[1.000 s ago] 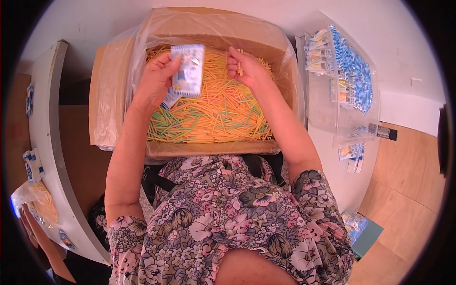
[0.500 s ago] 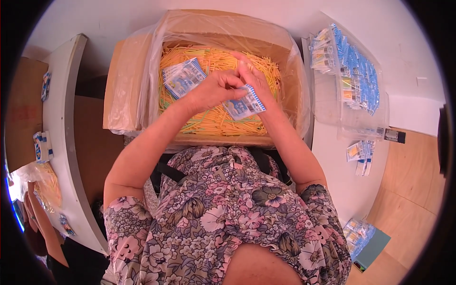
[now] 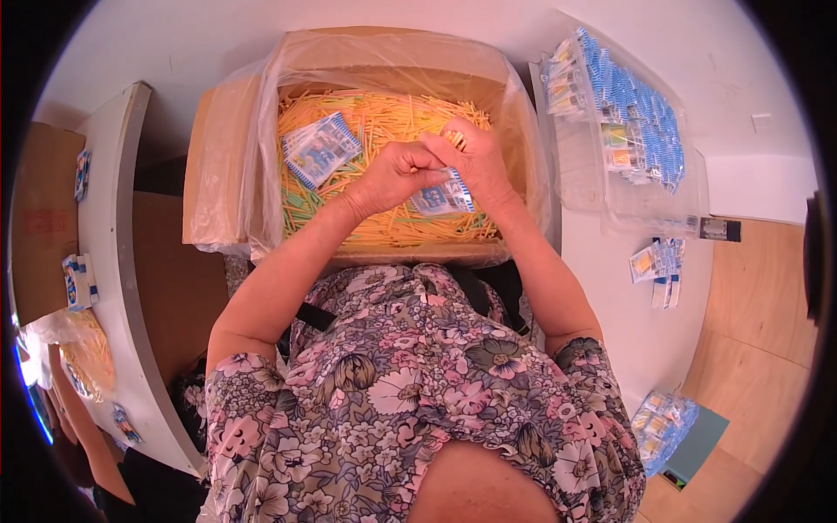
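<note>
Over a lined cardboard box of thin yellow, orange and green plastic sticks (image 3: 384,122), both my hands meet. My left hand (image 3: 388,179) pinches the striped edge of a small blue-and-clear packet (image 3: 443,199), which hangs beside my right wrist. Curled into a fist, my right hand (image 3: 475,157) grips a small bunch of yellow sticks (image 3: 454,139), their ends showing at the top. Its fingertips touch those of my left hand. More blue-striped packets (image 3: 323,150) lie overlapping on the sticks, left of my hands.
At the right, a clear plastic bin (image 3: 580,187) holds rows of filled packets; a few loose packets (image 3: 659,261) lie near it. A bagged bundle (image 3: 664,427) sits lower right. A white partition (image 3: 131,261) stands left; beyond it another person's arm (image 3: 83,410) shows.
My right hand's fingers, stretched out over the sticks before, have closed round a small bunch. The packet in my left hand has shifted slightly. The whole view has moved a little.
</note>
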